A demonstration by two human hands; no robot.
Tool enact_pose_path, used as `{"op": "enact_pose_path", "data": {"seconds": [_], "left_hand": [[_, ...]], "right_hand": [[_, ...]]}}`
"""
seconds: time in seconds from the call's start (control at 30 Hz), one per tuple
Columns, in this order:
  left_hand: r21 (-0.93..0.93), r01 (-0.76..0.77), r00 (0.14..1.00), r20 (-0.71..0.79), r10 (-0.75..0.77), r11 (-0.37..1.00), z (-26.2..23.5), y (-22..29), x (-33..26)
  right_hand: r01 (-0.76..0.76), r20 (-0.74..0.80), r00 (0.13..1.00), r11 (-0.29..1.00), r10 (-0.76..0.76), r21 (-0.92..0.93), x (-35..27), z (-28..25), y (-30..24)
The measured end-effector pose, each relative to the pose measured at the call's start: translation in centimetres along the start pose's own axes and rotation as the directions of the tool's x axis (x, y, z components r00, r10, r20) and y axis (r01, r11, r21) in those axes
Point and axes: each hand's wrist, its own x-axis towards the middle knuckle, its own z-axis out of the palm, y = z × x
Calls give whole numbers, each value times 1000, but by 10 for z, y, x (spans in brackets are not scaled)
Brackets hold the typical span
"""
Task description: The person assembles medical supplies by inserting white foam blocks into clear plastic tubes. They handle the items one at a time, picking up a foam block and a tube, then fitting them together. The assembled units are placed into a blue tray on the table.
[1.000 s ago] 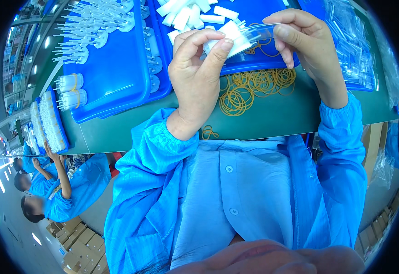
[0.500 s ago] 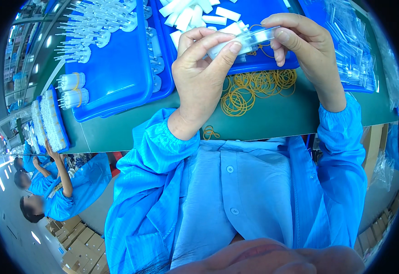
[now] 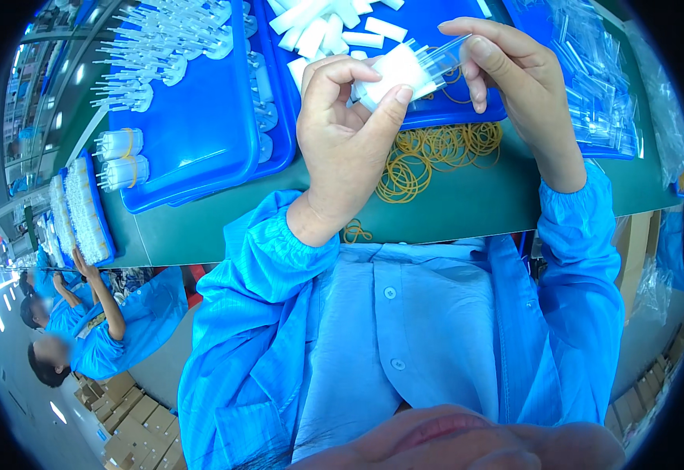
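Between the fingers and thumb of my left hand is a white plastic part, its broad face turned up, with thin prongs sticking out on the right. My right hand pinches a clear plastic strip between thumb and forefinger. The strip's left end meets or overlaps the prongs; I cannot tell whether it is joined to them. Under both hands lies a blue tray of white tube pieces. Yellow rubber bands are heaped on the green table in front of it.
A blue tray at the left holds white pronged parts; banded white bundles stand beside it. Clear plastic pieces fill a tray at the right. Co-workers in blue sleeves sit at the far left.
The white part has been turned in my left hand, so its broad face and prongs now show. My right hand has shifted slightly left, still holding the clear strip.
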Motion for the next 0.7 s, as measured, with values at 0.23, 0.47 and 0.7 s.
{"op": "enact_pose_path", "data": {"seconds": [0.23,0.47,0.7], "left_hand": [[126,-74,996,68,66,989,-3,-6,-2],[-74,70,997,31,-68,995,2,-5,-5],[-264,210,977,16,-213,941,4,-3,-7]], "right_hand": [[39,-30,999,998,-40,-42,-1,3,-4],[231,-118,962,965,-245,-123,1,12,0],[401,-57,842,693,-537,-599,10,11,-2]]}}
